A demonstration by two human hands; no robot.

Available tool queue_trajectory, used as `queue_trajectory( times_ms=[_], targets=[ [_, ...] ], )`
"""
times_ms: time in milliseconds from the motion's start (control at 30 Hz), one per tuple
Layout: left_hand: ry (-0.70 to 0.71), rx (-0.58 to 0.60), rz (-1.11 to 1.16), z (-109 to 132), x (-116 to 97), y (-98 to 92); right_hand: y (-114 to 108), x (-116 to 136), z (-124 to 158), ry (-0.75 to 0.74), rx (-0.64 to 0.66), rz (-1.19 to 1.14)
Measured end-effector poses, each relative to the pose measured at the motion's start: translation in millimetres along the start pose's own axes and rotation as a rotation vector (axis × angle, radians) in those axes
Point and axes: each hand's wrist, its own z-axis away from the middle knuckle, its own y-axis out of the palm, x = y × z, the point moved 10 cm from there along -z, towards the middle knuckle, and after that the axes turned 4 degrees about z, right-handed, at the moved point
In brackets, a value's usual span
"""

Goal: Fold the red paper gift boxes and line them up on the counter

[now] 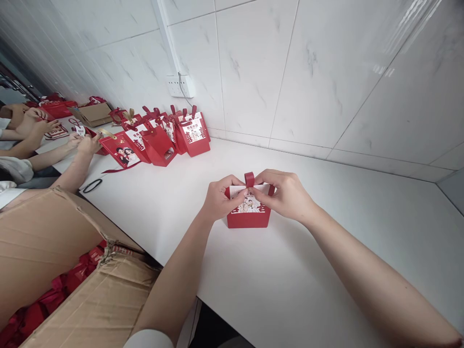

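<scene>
A red gift box (248,220) with a white printed panel of cartoon figures stands upright on the white table. From its top rises a dark red ribbon loop (249,179). My left hand (224,197) grips the box's upper left, thumb on the front and fingers behind the top edge. On the upper right, my right hand (284,193) pinches it the same way. Both thumbs nearly meet just under the ribbon. The fingertips behind the box are hidden.
Several red gift boxes (195,135) stand near the wall at the back left. An open cardboard carton (90,295) with red items is at the lower left. A black loop (92,186) lies at the table edge. Co-workers' hands (87,143) handle boxes at far left.
</scene>
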Motion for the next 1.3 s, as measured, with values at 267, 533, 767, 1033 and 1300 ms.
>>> queue_trajectory(
  times_ms=[267,533,767,1033,1300],
  targets=[
    [0.029,0.000,-0.030,1,-4,-0.2,2,-4,2,0.041,-0.037,0.005],
    [0.056,-0.015,-0.047,1,-6,0.4,0,-2,4,0.056,-0.127,0.054],
    [0.058,-0.005,0.022,0,-6,0.6,2,-9,1,0.104,-0.064,-0.003],
    [0.041,-0.085,-0.054,0,0,-8.0,-1,-10,-1,0.131,0.127,-0.133],
    [0.019,-0.018,-0.053,1,-6,-4.3,9,-12,-1,0.097,0.153,-0.106]
  ],
)
